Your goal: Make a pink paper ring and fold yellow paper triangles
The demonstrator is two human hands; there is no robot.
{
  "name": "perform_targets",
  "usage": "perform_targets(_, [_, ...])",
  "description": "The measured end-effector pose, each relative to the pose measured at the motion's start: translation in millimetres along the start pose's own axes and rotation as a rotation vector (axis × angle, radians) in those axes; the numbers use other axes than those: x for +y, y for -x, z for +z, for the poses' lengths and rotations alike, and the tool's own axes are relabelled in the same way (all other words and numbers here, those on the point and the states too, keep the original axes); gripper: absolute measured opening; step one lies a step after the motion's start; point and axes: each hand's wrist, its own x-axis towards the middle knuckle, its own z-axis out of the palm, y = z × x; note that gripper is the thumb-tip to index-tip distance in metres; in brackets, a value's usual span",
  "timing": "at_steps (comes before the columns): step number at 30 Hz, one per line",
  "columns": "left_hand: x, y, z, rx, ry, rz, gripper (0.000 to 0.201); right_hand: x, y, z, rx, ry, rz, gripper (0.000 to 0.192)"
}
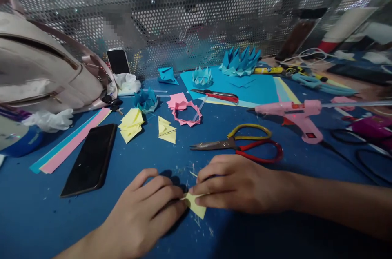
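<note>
Left hand (143, 206) and right hand (235, 183): brought together at the near edge of the blue table (27, 214), fingertips of both pinched on one small yellow paper piece (196, 206), which lies flat on the surface between them. Only a corner of the piece shows; the rest is under the fingers.

Handling note (judgement): the fold will come out cleanest if the left fingers pin the paper flat while the right thumb and forefinger run the crease, edges matched before pressing; paper this small slips easily.

Nearby items, working outward:
- Scissors (241, 144), yellow and red handles, blades closed, just beyond the right hand.
- Folded yellow pieces (167, 130) and a second yellow heap (131, 124), well apart from the hands.
- Pink paper ring (186, 113), spiked outline, beside loose pink sheets.
- Black phone (90, 160), face up, left of the hands, next to pink and blue paper strips (72, 140).
- Pink glue gun (294, 114), on its stand, right of centre.
- Red utility knife (219, 96) on a light-blue sheet (260, 89).
- Blue folded crowns (240, 62), far side, against the perforated metal screen (183, 6).
- Beige bag (39, 71), far left.
</note>
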Motion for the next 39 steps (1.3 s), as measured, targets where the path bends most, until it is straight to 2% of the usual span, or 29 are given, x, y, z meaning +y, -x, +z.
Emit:
perform_targets(6, [-2,5,-1.6,0.000,0.077,-0.077,0.034,0,0,0,-0.019,0.034,0.010,0.024])
perform_targets(13, [-3,2,-8.2,0.013,0.062,-0.208,0.020,0,0,-1,-0.058,-0.068,0.070,0.027])
perform_targets(21, [-4,-4,-6.5,-0.093,0.058,-0.357,0.007,1,-2,-1,-0.085,-0.148,0.076,0.020])
perform_targets(25, [4,-11,-2.6,-0.135,0.137,-0.423,0.015,1,-4,-2,-0.106,-0.170,0.100,0.021])
perform_targets(29, [8,-16,-2.0,-0.187,0.209,-0.463,0.012,-2,-6,-1,-0.034,-0.211,0.193,0.019])
perform_targets(32, [7,-19,-3.6,-0.218,0.213,-0.475,0.010,-6,-9,2,0.002,-0.230,0.316,0.021])
perform_targets(39, [7,-30,-9.5,-0.274,0.305,-0.584,0.010,-17,-17,2,-0.122,-0.158,0.556,0.027])
